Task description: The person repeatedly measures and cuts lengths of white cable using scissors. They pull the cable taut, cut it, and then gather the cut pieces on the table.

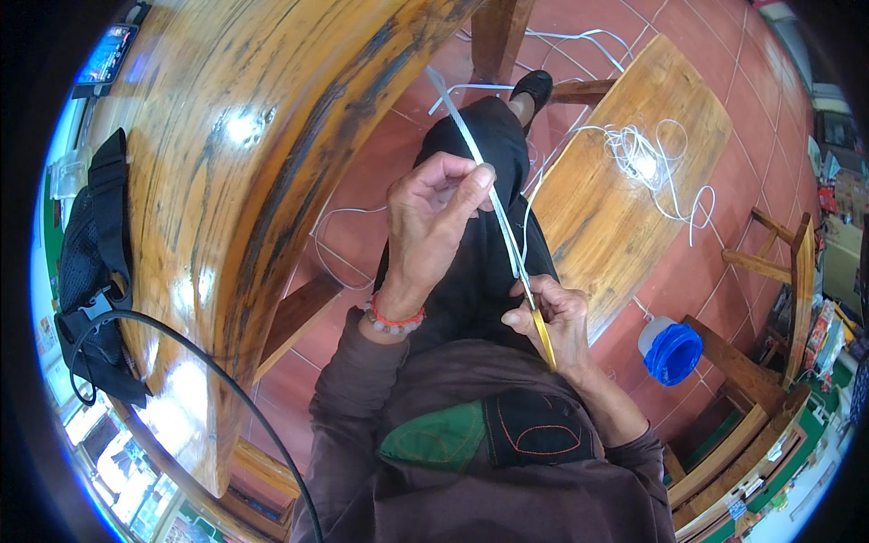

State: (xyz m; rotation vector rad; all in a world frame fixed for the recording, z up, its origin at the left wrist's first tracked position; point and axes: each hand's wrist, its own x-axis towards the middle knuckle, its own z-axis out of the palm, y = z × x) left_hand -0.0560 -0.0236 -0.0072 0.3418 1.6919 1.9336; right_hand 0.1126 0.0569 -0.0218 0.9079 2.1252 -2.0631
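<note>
A narrow bundle of white flat strips (468,136) runs diagonally over my black-trousered legs. My left hand (434,217) is closed on it partway along, thumb pressed over the strips. Lower and to the right, my right hand (557,321) is closed round a slim yellow tool (543,335) with a metal part at its upper end, which touches or lies along the lower end of the strips; exactly how they meet is too small to tell.
A glossy wooden tabletop (199,72) on the left holds a black bag (95,244) with a cable and a phone (107,59). On the right are a wooden bench (597,235) with tangled white strip (647,163), a blue-lined bucket (670,353) and wooden chairs (769,271).
</note>
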